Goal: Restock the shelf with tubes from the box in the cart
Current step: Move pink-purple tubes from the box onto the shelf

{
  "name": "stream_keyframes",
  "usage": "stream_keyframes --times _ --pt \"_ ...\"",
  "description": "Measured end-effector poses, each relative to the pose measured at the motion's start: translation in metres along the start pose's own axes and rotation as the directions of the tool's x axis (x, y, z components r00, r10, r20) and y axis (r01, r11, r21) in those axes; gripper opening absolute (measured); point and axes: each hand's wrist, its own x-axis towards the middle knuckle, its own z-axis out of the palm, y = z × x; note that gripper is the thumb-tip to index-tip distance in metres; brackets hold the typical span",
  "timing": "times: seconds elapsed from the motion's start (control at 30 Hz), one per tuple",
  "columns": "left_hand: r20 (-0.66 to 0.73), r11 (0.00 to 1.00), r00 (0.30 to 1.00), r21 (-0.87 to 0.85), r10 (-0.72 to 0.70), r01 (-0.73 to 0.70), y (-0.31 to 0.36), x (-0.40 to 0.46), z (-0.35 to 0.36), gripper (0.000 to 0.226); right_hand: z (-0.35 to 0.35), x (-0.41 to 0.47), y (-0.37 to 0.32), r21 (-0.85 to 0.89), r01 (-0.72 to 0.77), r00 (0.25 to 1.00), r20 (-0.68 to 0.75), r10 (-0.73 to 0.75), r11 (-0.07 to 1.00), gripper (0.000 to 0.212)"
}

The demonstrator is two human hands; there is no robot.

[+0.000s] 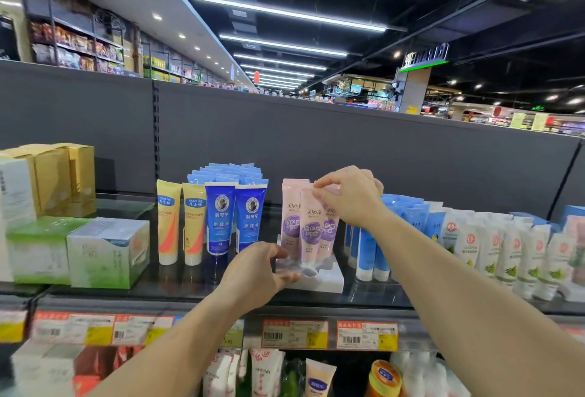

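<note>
While seating a pink tube (311, 228) cap-down in the white display tray (319, 281) on the shelf (177, 293), between blue tubes left and right, pinched its top crimp with the right hand (348, 195). Steadied the tray's near-left corner with the left hand (256, 271), fingers curled round it. Judged next: release, fetch another.

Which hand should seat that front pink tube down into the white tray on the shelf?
The right hand: it already pinches the top of the front pink tube. The left hand sits low at the white tray, better placed to steady it.
</note>
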Motion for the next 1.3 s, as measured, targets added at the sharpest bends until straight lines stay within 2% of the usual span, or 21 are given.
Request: stream_keyframes --times 0.13,0.37,0.47,0.6,0.73,0.87,1.0,1.1,1.23,1.3 --pt "0.011 0.999 1.000 -0.023 0.028 -0.027 -0.003 0.001 -0.005 0.053 0.000 -0.007 -0.002 0.031 -0.051 0.997 -0.056 0.052 0.998 0.020" --pt "-0.062 0.991 0.989 -0.019 0.131 -0.133 -0.012 -0.003 -0.009 0.039 0.024 -0.052 -0.011 0.052 -0.127 0.968 -0.213 0.135 0.991 0.022" --pt "-0.054 0.981 0.979 0.026 0.196 -0.195 -0.017 -0.008 -0.008 0.039 0.034 -0.083 -0.014 0.018 -0.207 0.954 -0.217 0.206 0.978 0.026" --pt "-0.030 0.972 0.978 0.124 0.204 -0.199 -0.012 -0.031 -0.021 0.047 0.040 -0.123 -0.029 -0.066 -0.279 0.958 -0.090 0.273 0.958 0.035" --pt "0.130 0.953 0.991 0.292 0.045 -0.081 -0.008 -0.067 -0.039 0.069 0.033 -0.158 -0.062 -0.218 -0.309 0.922 0.172 0.348 0.926 0.061" --pt "0.192 0.943 0.980 0.333 -0.054 -0.013 -0.011 -0.120 -0.066 0.071 0.023 -0.204 -0.106 -0.274 -0.231 0.906 0.288 0.309 0.933 0.067" --pt "0.132 0.939 0.983 0.337 -0.124 0.073 -0.039 -0.187 -0.099 0.072 0.025 -0.246 -0.157 -0.185 -0.197 0.884 0.391 0.256 0.963 0.064" --pt "0.081 0.918 0.975 0.360 -0.206 0.165 -0.070 -0.236 -0.132 0.074 0.041 -0.272 -0.206 -0.130 -0.131 0.896 0.409 0.173 0.983 0.062" --pt "-0.052 0.880 0.938 0.330 -0.343 0.340 -0.122 -0.297 -0.182 0.066 0.067 -0.292 -0.284 -0.034 -0.040 0.869 0.493 0.051 0.999 0.065" --pt "-0.086 0.845 0.918 0.364 -0.387 0.391 -0.151 -0.326 -0.212 0.069 0.082 -0.303 -0.328 0.009 -0.008 0.845 0.535 0.002 1.000 0.064"
